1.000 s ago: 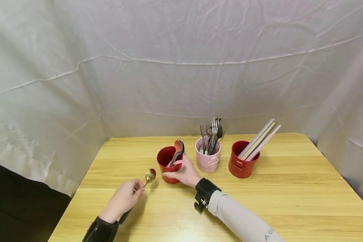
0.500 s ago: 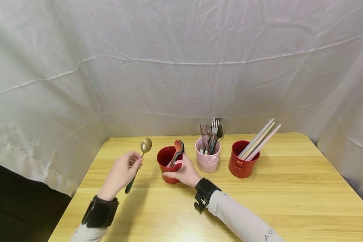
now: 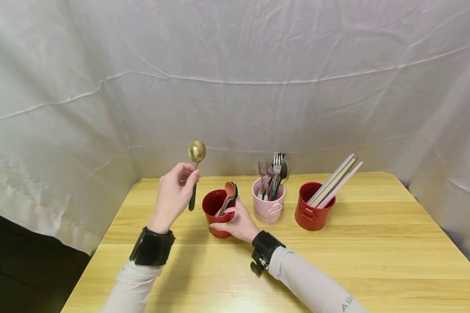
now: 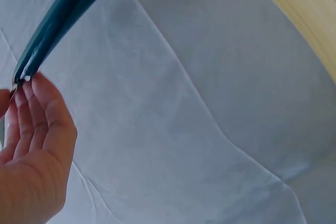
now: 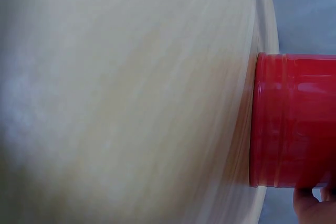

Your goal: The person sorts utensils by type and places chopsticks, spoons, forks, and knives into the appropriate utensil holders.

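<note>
A spoon with a round gold bowl and a dark green handle stands nearly upright in the air, bowl up. My left hand pinches it where bowl neck and handle meet; its glossy handle shows large in the left wrist view. To the right and lower is a red bucket, standing on the table. My right hand grips its right side, thumb across the front. Inside lean a reddish-orange spoon and a dark spoon beside it, their lower ends hidden.
A pink bucket full of several forks stands to the right of the held bucket. Farther right, another red bucket holds several long straws. Grey cloth hangs behind the wooden table.
My left hand has risen and moved forward, bringing the spoon from low near the table to upright above the bucket's left side. My right hand stays on the bucket.
</note>
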A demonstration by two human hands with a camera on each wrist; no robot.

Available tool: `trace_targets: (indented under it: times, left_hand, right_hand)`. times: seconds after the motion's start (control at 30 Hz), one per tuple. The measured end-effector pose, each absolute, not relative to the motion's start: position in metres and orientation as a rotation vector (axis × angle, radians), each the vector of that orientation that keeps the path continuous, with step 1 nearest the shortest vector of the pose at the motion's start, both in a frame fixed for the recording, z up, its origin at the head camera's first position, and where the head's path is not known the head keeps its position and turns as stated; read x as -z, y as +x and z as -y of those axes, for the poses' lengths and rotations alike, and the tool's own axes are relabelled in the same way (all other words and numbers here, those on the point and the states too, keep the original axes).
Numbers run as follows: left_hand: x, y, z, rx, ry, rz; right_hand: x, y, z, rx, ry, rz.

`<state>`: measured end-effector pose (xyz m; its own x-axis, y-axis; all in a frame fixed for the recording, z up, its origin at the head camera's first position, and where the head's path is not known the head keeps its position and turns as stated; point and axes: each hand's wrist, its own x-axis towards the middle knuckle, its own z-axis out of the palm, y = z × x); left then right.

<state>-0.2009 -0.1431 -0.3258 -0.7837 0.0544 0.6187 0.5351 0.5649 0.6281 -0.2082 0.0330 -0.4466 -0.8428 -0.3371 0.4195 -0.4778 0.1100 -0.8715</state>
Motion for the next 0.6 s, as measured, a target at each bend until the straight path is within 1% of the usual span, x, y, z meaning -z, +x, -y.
trace_targets:
  times: [0.2,0.6]
  left_hand:
    - [0.330,-0.212,0.124,1.267,-0.538,2.155]
    - [0.358,-0.220,0.109,1.194,-0.524,2.298]
  right_hand:
    - [0.444,-0.208,-0.033,-1.879,0.832,2.231]
    - [0.445,-0.207,-0.032,-1.833,0.836,2.256]
